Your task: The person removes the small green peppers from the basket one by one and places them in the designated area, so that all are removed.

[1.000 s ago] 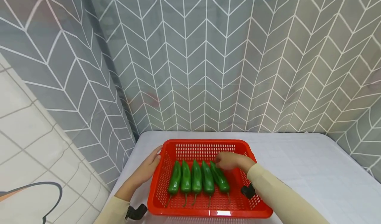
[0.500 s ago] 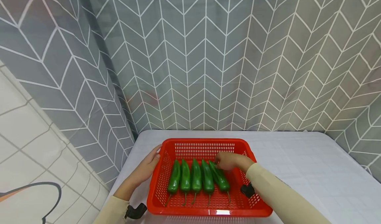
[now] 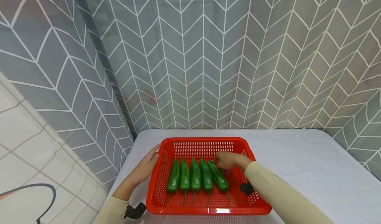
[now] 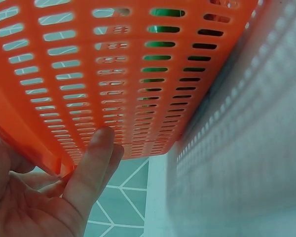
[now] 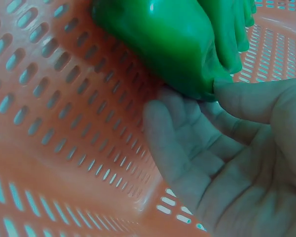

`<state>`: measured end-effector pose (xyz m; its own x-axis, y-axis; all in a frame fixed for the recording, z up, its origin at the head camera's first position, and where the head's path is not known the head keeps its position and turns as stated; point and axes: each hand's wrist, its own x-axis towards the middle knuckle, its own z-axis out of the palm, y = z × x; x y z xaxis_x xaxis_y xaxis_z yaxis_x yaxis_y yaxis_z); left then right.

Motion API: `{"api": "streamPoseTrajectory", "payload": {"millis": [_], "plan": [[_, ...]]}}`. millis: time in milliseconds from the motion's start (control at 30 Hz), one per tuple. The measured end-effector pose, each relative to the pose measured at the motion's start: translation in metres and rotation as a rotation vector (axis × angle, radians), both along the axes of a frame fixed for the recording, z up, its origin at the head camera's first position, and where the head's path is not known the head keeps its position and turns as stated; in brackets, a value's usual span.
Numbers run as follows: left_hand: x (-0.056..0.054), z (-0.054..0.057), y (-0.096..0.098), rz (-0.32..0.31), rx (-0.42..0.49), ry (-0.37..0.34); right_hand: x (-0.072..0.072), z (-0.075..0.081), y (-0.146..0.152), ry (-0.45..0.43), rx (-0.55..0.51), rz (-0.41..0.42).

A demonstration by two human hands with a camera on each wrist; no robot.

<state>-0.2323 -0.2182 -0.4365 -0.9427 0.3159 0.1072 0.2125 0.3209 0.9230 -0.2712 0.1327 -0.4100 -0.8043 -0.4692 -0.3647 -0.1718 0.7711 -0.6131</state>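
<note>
Several long green peppers lie side by side in a red plastic basket (image 3: pixel 208 210), their stems towards me. My right hand (image 3: pixel 227 160) is inside the basket and pinches the far, narrow tip of the rightmost green pepper (image 3: pixel 221 181), which lies slanted. In the right wrist view the thumb touches the tip of this pepper (image 5: pixel 172 47) and the fingers lie under it. At the basket's left side, my left hand (image 3: pixel 146 168) rests against the outer wall near the rim. Its fingers (image 4: pixel 91 170) touch the slotted wall from outside in the left wrist view.
The basket stands on a table with a white cloth (image 3: pixel 297 161). Behind hangs a grey curtain (image 3: pixel 196 68) with white zigzag lines, which also runs along the left. White tiles (image 3: pixel 29 144) show at the lower left. A pale, slotted surface (image 3: pixel 205 219) lies by the basket's near edge.
The hands, basket and peppers keep nearly the same places relative to each other. The whole head view has shifted slightly, so everything sits a little further up and left.
</note>
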Motion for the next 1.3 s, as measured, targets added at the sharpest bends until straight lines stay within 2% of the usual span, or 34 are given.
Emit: {"api": "streamPoseTrajectory", "payload": {"millis": [167, 367, 600, 833, 1067, 1300], "plan": [[0.0, 0.0, -0.001, -0.002, 0.001, 0.002, -0.001, 0.0, 0.001, -0.006, -0.017, -0.024], [-0.002, 0.0, -0.002, -0.02, -0.011, 0.013, -0.003, 0.002, 0.003, 0.031, 0.016, -0.046], [-0.003, 0.001, -0.001, 0.006, -0.016, 0.01, -0.005, 0.005, 0.003, 0.08, 0.006, -0.061], [-0.001, 0.0, -0.001, -0.008, -0.017, 0.001, -0.001, 0.01, 0.005, 0.106, -0.052, -0.066], [-0.002, 0.001, 0.0, -0.006, -0.015, -0.007, -0.002, 0.017, 0.013, 0.117, -0.13, -0.02], [-0.001, 0.0, 0.001, 0.024, -0.022, -0.008, 0.002, 0.024, 0.01, 0.095, -0.132, -0.085]]}}
